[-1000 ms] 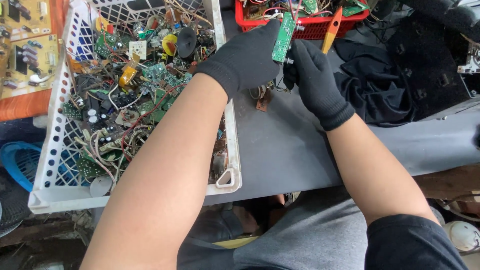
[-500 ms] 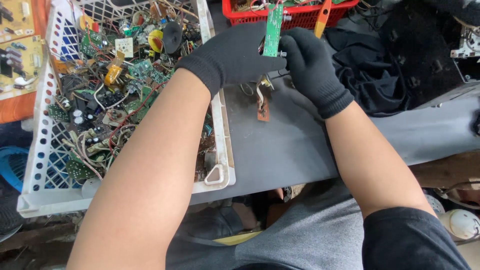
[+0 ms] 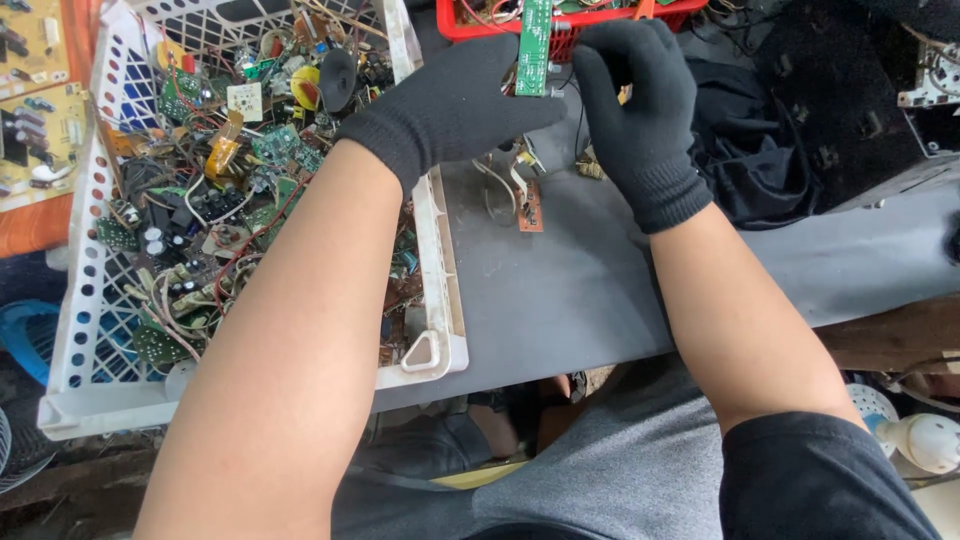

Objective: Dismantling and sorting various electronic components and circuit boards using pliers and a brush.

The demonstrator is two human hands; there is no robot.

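Note:
Both hands wear black knit gloves. My left hand (image 3: 455, 105) grips a narrow green circuit board (image 3: 535, 45), held upright over the grey table (image 3: 560, 290). My right hand (image 3: 635, 100) is closed at the board's right edge, fingers pinched on something small there that I cannot make out. Wires and a small brown board piece (image 3: 530, 205) dangle below onto the table.
A white plastic crate (image 3: 435, 260) full of circuit boards, capacitors and wires sits at the left. A red basket (image 3: 570, 25) of parts stands at the back. Black cloth (image 3: 760, 130) lies at the right. Yellowish circuit boards (image 3: 35, 120) rest at far left.
The view has shifted, so the crate and hands sit slightly differently in frame. The green board stays upright between both hands, with the right hand's fingers working at its edge.

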